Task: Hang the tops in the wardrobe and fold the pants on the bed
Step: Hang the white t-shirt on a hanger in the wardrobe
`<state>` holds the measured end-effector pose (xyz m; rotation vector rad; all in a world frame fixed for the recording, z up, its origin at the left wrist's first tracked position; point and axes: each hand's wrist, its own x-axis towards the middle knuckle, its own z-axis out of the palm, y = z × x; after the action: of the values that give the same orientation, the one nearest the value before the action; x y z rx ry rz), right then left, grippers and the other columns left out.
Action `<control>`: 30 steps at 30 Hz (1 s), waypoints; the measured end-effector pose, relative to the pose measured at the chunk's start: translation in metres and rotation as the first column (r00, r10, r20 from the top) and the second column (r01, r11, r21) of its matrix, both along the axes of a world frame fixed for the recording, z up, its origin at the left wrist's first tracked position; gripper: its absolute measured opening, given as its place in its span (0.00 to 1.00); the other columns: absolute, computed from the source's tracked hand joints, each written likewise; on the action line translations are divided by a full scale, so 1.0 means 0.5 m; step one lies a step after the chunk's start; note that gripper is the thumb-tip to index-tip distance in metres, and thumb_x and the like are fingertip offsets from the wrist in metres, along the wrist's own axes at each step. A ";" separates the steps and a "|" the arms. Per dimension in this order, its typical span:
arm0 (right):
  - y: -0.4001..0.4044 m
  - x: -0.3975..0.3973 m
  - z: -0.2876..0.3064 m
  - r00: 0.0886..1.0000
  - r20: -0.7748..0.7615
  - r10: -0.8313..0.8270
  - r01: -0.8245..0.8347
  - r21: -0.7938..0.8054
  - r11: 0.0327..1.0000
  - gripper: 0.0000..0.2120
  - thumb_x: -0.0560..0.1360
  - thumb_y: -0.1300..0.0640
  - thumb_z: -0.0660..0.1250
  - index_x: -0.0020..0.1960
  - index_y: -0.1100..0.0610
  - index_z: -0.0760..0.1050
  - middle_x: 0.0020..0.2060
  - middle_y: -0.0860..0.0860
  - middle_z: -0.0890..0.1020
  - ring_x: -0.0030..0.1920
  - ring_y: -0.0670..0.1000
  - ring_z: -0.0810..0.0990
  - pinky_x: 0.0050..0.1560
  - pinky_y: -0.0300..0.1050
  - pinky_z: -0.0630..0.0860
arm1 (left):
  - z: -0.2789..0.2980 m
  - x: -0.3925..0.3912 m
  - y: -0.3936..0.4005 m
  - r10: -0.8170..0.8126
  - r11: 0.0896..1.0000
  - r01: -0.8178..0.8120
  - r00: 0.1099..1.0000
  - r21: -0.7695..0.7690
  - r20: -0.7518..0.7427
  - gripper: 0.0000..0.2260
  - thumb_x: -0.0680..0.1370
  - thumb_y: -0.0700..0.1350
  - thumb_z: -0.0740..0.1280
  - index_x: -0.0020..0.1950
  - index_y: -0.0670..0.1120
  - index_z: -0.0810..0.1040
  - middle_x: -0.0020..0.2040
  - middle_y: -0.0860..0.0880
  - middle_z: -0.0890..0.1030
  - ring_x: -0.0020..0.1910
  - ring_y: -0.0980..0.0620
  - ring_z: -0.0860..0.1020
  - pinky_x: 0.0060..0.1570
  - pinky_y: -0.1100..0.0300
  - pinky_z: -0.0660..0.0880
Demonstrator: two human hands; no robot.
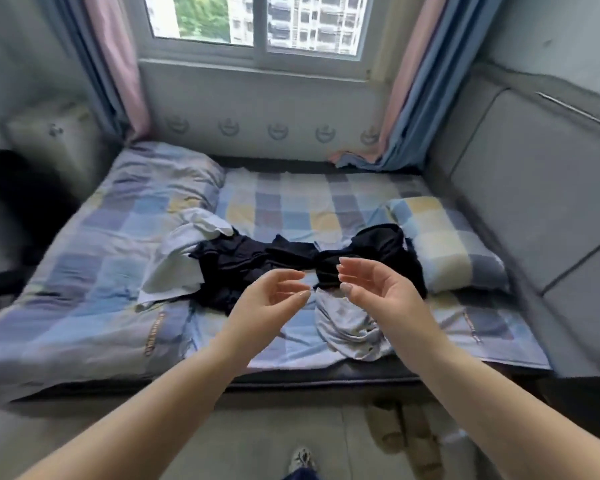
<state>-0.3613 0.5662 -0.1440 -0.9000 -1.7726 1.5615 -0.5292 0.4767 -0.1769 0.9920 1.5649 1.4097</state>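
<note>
Black clothes [257, 261] tangled mid-bed; left hand [267, 299] and right hand [374, 289] spread, empty above. Risk: lifting several together.

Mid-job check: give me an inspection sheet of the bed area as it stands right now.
Surface: checked bed sheet, rumpled.
Job's things: black clothes, white garment and grey garment heaped on the bed, none folded.
Clutter: two pillows.
Hands: left hand and right hand raised over the heap, fingers relaxed, holding nothing.
Cables: nothing seen.
Surroundings: window, curtains, padded headboard, slippers on the floor.
</note>
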 end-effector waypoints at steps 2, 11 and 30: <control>0.044 -0.042 -0.015 0.998 -0.007 0.056 -0.057 -0.038 0.998 0.14 0.73 0.63 0.70 0.55 0.49 0.79 0.52 0.47 0.83 0.54 0.42 0.81 0.49 0.33 0.76 | -0.020 -0.037 0.018 0.087 0.995 -0.087 0.996 -0.042 -0.007 0.09 0.76 0.42 0.70 0.54 0.52 0.78 0.49 0.50 0.83 0.49 0.56 0.81 0.48 0.61 0.76; 0.228 -0.179 -0.060 0.965 0.037 0.261 -0.255 -0.118 0.960 0.14 0.74 0.63 0.70 0.56 0.49 0.78 0.53 0.46 0.82 0.56 0.41 0.79 0.56 0.37 0.75 | -0.057 -0.134 0.100 0.355 0.926 -0.348 0.935 -0.143 0.024 0.10 0.76 0.41 0.69 0.56 0.49 0.78 0.50 0.50 0.83 0.50 0.59 0.80 0.47 0.63 0.76; 0.351 -0.526 -0.128 0.907 0.171 0.384 -0.363 -0.142 0.921 0.13 0.74 0.62 0.69 0.57 0.50 0.78 0.53 0.44 0.82 0.53 0.38 0.80 0.51 0.30 0.75 | -0.145 -0.435 0.134 0.558 0.822 -0.520 0.815 -0.231 0.153 0.09 0.76 0.39 0.69 0.54 0.49 0.79 0.47 0.51 0.84 0.49 0.55 0.81 0.45 0.62 0.76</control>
<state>-0.6241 0.7415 -0.2078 -0.8192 -2.1156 1.8785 -0.7468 0.5436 -0.2492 0.2638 1.8516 1.6480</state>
